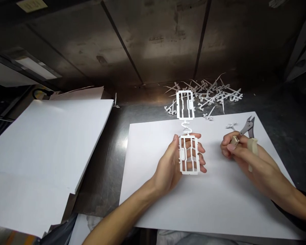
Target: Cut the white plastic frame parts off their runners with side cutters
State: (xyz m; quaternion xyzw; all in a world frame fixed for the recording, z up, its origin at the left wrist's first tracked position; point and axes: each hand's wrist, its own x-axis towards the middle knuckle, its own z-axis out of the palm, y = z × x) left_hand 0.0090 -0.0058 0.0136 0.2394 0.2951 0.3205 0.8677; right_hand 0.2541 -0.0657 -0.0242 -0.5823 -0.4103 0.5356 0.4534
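Over the white sheet, my left hand (169,163) holds a white plastic part (185,134) by its lower frame. The part has two rectangular slotted frames, one above the other, joined by a thin curvy runner. The upper frame reaches past the sheet's far edge. To the right, my right hand (252,156) is closed around cutting pliers (248,127) with pale handles; their metal jaws stick up, slightly apart, and touch nothing. A small white scrap (231,126) lies beside the pliers, left of the jaws.
A heap of thin white plastic scraps (209,93) lies on the metal table (107,163) beyond the white sheet (148,143). Stacked white sheets (53,136) stand at the left. A metal wall (155,44) rises behind the table.
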